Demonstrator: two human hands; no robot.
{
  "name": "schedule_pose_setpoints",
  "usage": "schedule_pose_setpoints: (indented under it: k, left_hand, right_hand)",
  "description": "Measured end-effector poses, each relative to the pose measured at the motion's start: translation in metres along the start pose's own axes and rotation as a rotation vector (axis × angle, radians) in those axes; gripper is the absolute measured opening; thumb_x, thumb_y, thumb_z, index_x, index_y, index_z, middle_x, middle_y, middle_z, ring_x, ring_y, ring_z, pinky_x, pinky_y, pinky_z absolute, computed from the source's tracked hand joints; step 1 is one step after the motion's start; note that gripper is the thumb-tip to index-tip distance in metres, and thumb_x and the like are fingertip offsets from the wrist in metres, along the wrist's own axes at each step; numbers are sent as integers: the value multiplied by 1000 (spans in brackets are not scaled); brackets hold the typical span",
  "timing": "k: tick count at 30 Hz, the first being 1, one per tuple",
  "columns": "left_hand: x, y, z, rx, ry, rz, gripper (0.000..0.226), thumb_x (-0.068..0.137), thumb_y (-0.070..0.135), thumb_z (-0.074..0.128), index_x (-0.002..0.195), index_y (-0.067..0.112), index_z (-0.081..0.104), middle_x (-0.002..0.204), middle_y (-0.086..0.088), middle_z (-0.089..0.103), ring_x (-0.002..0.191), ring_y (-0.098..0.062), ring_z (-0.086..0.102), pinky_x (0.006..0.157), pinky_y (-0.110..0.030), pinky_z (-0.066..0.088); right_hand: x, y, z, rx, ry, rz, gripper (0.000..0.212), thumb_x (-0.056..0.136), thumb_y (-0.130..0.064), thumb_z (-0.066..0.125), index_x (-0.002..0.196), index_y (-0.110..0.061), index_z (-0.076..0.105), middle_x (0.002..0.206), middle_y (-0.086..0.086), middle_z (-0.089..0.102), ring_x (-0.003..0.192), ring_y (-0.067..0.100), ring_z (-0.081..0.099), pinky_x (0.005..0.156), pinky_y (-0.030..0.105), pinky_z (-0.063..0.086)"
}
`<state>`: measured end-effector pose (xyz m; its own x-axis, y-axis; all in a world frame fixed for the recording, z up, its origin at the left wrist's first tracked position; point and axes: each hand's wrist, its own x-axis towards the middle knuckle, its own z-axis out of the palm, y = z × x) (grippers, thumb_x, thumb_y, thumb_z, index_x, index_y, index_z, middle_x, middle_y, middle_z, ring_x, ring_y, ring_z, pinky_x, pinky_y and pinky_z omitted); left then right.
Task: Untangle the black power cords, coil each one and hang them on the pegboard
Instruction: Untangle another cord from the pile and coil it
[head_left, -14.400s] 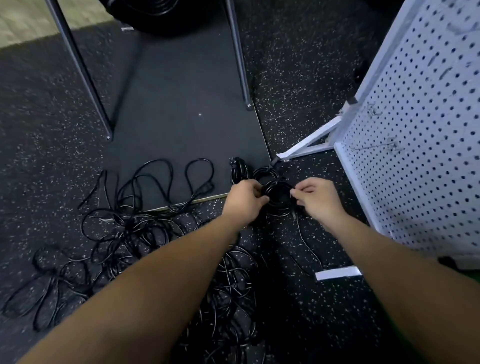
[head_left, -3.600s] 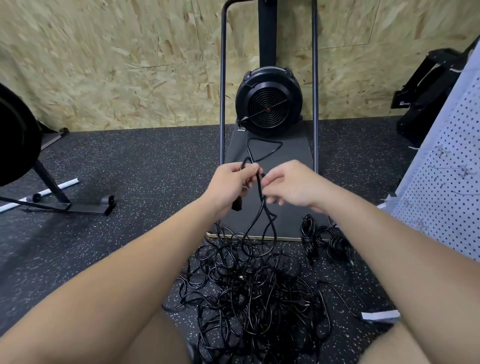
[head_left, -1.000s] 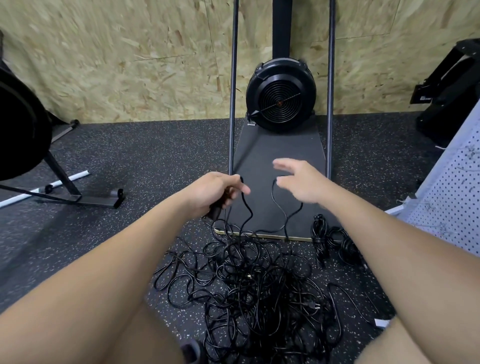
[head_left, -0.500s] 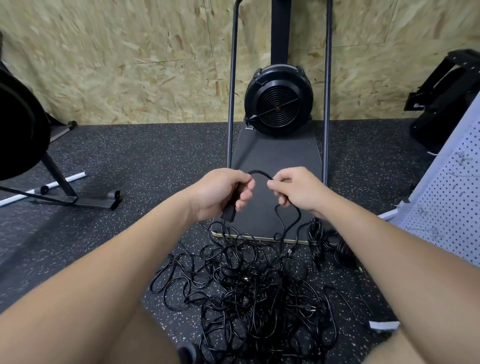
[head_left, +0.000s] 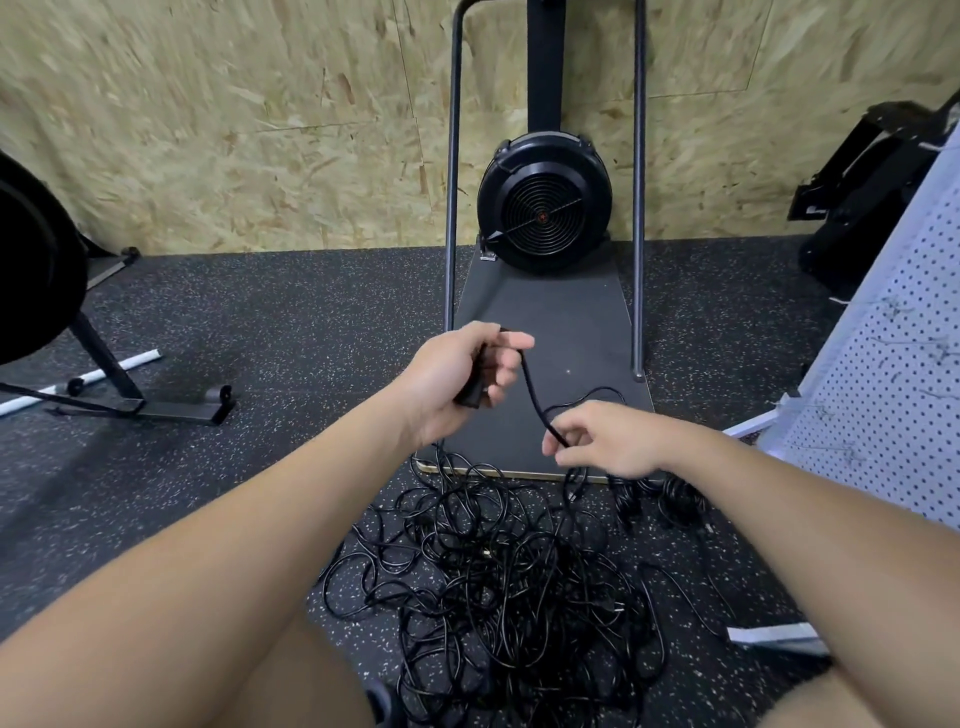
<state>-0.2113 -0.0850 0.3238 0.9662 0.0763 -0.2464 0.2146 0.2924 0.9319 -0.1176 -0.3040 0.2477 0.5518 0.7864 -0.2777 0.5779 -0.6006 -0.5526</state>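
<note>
The cord (head_left: 531, 395) is running in a short slanted line, from up-left down to the right, between the two hands above the mat (head_left: 550, 332). The left hand (head_left: 457, 379) is closing its fingers around the plug end, which is sticking out below the palm. The right hand (head_left: 605, 441) is lying lower and to the right, and it is pinching the cord between thumb and fingertips. Below this hand the cord is dropping into the tangle (head_left: 498, 587) on the floor, just in front of the person. The right hand is therefore the nearer one to the slack, so it is probably feeding the next loop up toward the left hand. The pegboard (head_left: 883, 384) is standing at the far right, well apart from both hands, and a coiled bundle (head_left: 670, 499) is lying near its foot.
</note>
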Motion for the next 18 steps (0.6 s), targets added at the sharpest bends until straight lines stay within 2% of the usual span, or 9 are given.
schedule_pose_setpoints:
  k: [2, 4, 6, 8, 9, 12, 15, 16, 18]
  left_hand:
    - [2, -1, 2, -90, 54, 17, 45, 108, 19, 42, 133, -6, 70, 83, -1, 62, 66, -14, 55, 56, -23, 42]
    - [3, -3, 3, -151, 95, 59, 45, 109, 15, 42, 137, -9, 67, 88, -5, 70, 71, -16, 65, 62, -24, 51]
    - [6, -6, 3, -159, 93, 104, 41, 116, 19, 42, 139, -7, 64, 107, -10, 80, 92, -20, 79, 77, -27, 62]
    - [6, -12, 4, -99, 58, 152, 39, 119, 24, 42, 138, -5, 61, 125, -18, 78, 115, -29, 78, 98, -36, 64]
    - [5, -15, 5, -51, 46, 175, 38, 119, 24, 44, 138, -5, 60, 128, -22, 77, 119, -33, 77, 103, -39, 62]
    - [1, -23, 9, 250, 61, 218, 34, 118, 23, 49, 128, -6, 65, 112, -18, 82, 104, -27, 81, 91, -36, 66]
    - [-1, -25, 8, 876, 80, 327, 40, 117, 29, 51, 94, 2, 69, 74, 6, 76, 66, -8, 67, 69, -34, 54]
    - [-1, -25, 9, 960, 38, 334, 44, 117, 32, 49, 91, 3, 68, 72, 2, 74, 64, -11, 66, 67, -36, 53]
    - [-8, -24, 15, 877, -90, 251, 50, 119, 36, 42, 90, 3, 66, 75, -12, 76, 58, -22, 67, 60, -35, 57]
  right_hand:
    - [-4, -9, 4, 27, -17, -30, 12, 106, -25, 65, 107, -31, 75, 93, -1, 80, 66, 7, 59, 67, 32, 51]
    - [-8, -23, 6, 15, -14, -88, 15, 110, -26, 59, 107, -30, 73, 86, -4, 79, 64, 10, 61, 66, 32, 52]
    - [-14, -39, 7, -44, -3, -164, 16, 111, -32, 57, 106, -29, 72, 81, -4, 74, 69, 17, 64, 72, 38, 56]
    - [-23, -53, 6, -106, 42, -226, 24, 112, -36, 57, 99, -22, 70, 78, 0, 68, 63, 12, 54, 70, 35, 50]
    - [-27, -59, 4, -119, 68, -253, 30, 112, -38, 57, 94, -18, 68, 74, 3, 64, 61, 12, 48, 66, 34, 46]
    - [-40, -70, -9, -77, 144, -309, 28, 107, -37, 67, 87, -18, 70, 69, 2, 62, 59, 12, 45, 62, 33, 43]
    - [-47, -66, -25, 111, 246, -290, 6, 98, -27, 78, 92, -26, 80, 75, -7, 71, 66, 15, 59, 69, 40, 53]
    - [-48, -63, -29, 165, 277, -295, 6, 96, -23, 80, 91, -26, 81, 79, -7, 75, 72, 20, 65, 74, 43, 55]
    - [-50, -58, -35, 257, 340, -312, 11, 92, -14, 83, 90, -24, 79, 85, -3, 79, 80, 20, 72, 80, 45, 58]
